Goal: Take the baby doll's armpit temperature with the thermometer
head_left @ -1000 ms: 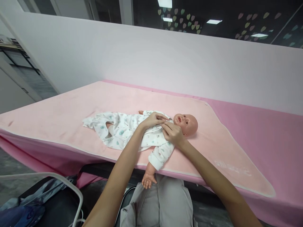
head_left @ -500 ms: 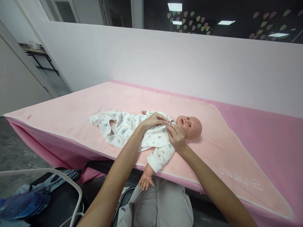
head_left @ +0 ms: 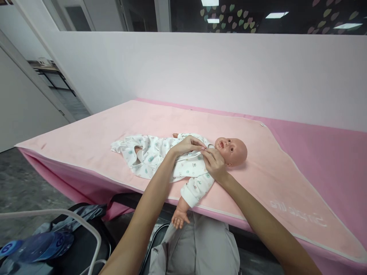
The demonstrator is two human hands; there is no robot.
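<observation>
Even, soft light; bright panels (head_left: 276, 15) glare in dark glass (head_left: 186, 17); faint shadow beside the doll's head (head_left: 236, 151); edges stretched

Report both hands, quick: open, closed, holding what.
Left hand: closed, pinching the white top near the doll's head.
Right hand: closed, pinching the same top, close beside the left.

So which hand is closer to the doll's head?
Right. The right hand is right by the head, near the chin. The left hand is farther away, toward the feet, at the shirt's front.
</observation>
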